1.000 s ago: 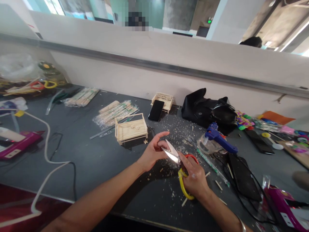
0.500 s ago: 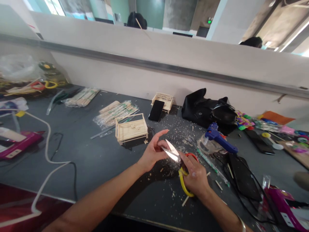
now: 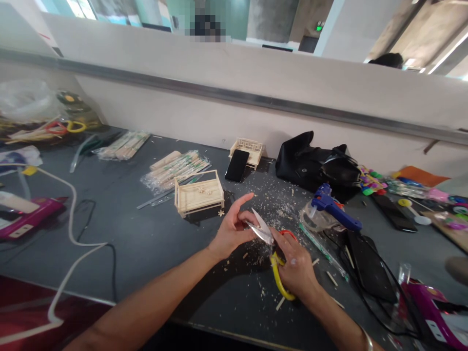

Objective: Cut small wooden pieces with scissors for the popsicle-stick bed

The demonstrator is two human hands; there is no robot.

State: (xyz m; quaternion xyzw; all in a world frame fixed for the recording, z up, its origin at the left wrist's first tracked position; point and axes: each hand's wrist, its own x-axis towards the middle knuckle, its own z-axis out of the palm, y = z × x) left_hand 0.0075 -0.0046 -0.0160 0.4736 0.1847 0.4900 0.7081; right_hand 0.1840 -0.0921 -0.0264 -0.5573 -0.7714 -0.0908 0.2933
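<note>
My right hand (image 3: 297,269) is closed around a pair of scissors (image 3: 264,236) with yellow and red handles. The blades stand apart and point up and left, their tips right beside the fingers of my left hand (image 3: 234,228). That hand has its index finger raised while the thumb and other fingers are pressed together; whatever they pinch is too small and hidden to name. To the left of it stands a miniature bed-like frame (image 3: 199,194) built of thin wooden sticks, and a tiny wooden flower (image 3: 221,213) lies by its corner.
Wood crumbs litter the dark table (image 3: 153,273). Behind are packs of sticks (image 3: 179,168), a phone (image 3: 237,165) leaning on a small wooden bench (image 3: 252,148), and a black bag (image 3: 314,163). A blue glue gun (image 3: 334,207), its cable and another phone (image 3: 369,268) lie right.
Both hands and the scissors stay almost in place, the blades looking only slightly shifted. The camera view has moved a little.
</note>
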